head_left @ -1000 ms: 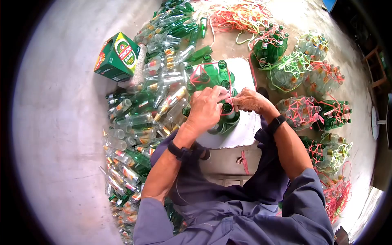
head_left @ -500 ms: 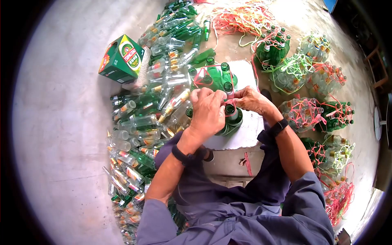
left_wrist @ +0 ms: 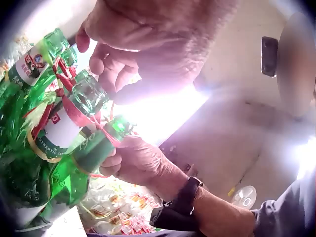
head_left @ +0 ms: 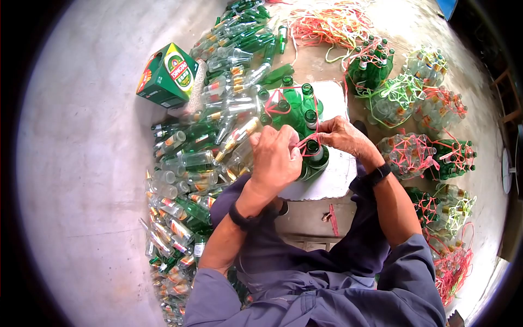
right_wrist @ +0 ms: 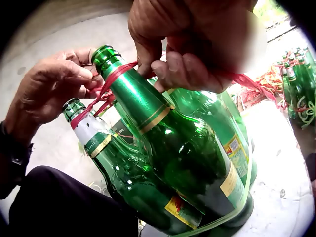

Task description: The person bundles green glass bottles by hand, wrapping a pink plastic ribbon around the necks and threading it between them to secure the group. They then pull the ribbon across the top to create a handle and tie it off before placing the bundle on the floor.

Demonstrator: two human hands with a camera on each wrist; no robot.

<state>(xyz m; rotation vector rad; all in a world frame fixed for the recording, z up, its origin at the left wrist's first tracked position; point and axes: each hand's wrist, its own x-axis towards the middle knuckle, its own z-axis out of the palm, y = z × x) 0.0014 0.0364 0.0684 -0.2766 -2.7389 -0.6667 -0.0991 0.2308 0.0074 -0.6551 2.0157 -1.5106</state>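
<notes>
Several green bottles (head_left: 292, 99) stand grouped on a white board (head_left: 333, 180), with red strap (right_wrist: 116, 74) looped round their necks and a pale green band (right_wrist: 246, 180) round their lower bodies. At the near side of the group, the left hand (head_left: 277, 158) pinches the red strap beside a bottle neck; in the right wrist view the left hand (right_wrist: 54, 81) has curled fingers on the strap. Opposite it, the right hand (head_left: 348, 139) pinches the strap between thumb and fingers by the nearest neck. In the left wrist view the right hand (left_wrist: 140, 160) is partly behind a bottle (left_wrist: 96, 148).
Loose bottles (head_left: 190, 161) lie heaped on the floor at the left, beside a green carton (head_left: 168, 75). Tied bottle bundles (head_left: 406, 155) stand at the right. A tangle of red and yellow strap (head_left: 329, 24) lies beyond the board. A red scrap (head_left: 333, 219) lies near the feet.
The left hand has drawn back slightly from the right hand, with strap showing between them. The whole scene has shifted a little to the right in the head view.
</notes>
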